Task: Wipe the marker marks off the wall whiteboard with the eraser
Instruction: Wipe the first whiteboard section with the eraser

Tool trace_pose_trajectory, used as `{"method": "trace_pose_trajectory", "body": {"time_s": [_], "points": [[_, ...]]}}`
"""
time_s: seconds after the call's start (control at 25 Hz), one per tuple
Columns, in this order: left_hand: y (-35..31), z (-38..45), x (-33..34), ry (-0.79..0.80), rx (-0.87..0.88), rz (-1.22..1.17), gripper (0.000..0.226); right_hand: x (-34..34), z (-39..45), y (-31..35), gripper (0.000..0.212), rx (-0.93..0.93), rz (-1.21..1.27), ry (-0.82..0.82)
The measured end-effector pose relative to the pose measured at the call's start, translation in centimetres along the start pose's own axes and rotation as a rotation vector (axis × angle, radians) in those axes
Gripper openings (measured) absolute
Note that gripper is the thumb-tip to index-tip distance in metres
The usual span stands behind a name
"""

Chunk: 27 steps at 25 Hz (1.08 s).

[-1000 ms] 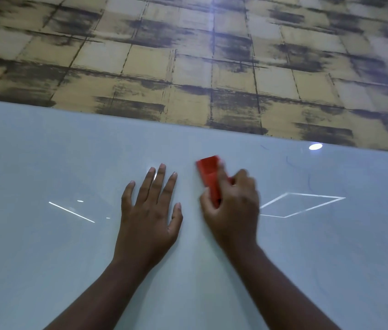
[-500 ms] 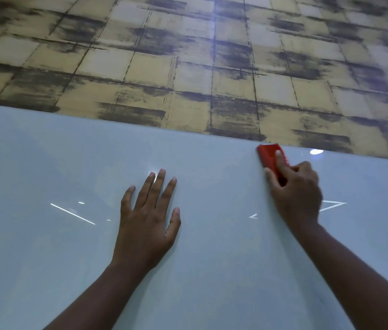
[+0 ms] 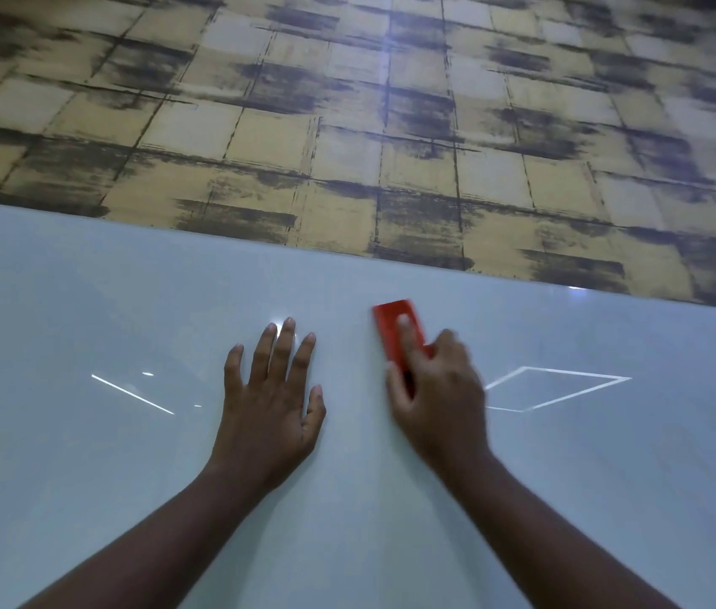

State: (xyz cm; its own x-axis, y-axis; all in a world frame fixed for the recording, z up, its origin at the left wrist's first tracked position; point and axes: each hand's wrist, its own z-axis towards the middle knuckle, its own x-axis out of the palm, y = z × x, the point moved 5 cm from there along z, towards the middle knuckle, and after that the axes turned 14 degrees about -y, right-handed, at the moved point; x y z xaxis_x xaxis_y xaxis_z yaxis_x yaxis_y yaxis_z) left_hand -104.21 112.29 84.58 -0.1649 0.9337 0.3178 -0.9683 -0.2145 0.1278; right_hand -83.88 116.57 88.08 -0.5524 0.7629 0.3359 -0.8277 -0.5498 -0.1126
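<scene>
The glossy white whiteboard [image 3: 106,476] fills the lower half of the head view. My right hand [image 3: 439,397] grips a red eraser [image 3: 393,327] and presses it flat on the board a little below the top edge, index finger stretched along its back. The hand is motion-blurred. My left hand [image 3: 270,402] lies flat on the board just left of the eraser, fingers straight and slightly spread. I can make out no marker marks on the board around the hands.
Above the board's top edge runs a wall [image 3: 347,125] with a yellow and dark grey tile pattern. Bright light reflections [image 3: 554,389] show on the board to the right and left of the hands.
My right hand has swept the eraser back left and slightly down from the top edge at the right, ending close to my left hand. The left hand has stayed in place.
</scene>
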Motion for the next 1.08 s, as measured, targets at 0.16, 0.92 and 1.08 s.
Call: {"method": "trace_pose_trajectory", "body": {"time_s": [0.16, 0.92, 1.08], "points": [[-2.6, 1.6, 0.6, 0.082, 0.043, -0.002, 0.074, 0.6, 0.5, 1.3, 0.065, -0.218, -0.041, 0.017], [-12.4, 0.0, 2.7, -0.018, -0.069, -0.044, 0.065, -4.6, -1.7, -14.1, 0.067, 0.255, -0.145, -0.005], [-12.7, -0.3, 2.6, -0.007, -0.101, -0.068, 0.064, -5.3, -6.1, -10.0, 0.068, 0.013, -0.012, 0.039]]}}
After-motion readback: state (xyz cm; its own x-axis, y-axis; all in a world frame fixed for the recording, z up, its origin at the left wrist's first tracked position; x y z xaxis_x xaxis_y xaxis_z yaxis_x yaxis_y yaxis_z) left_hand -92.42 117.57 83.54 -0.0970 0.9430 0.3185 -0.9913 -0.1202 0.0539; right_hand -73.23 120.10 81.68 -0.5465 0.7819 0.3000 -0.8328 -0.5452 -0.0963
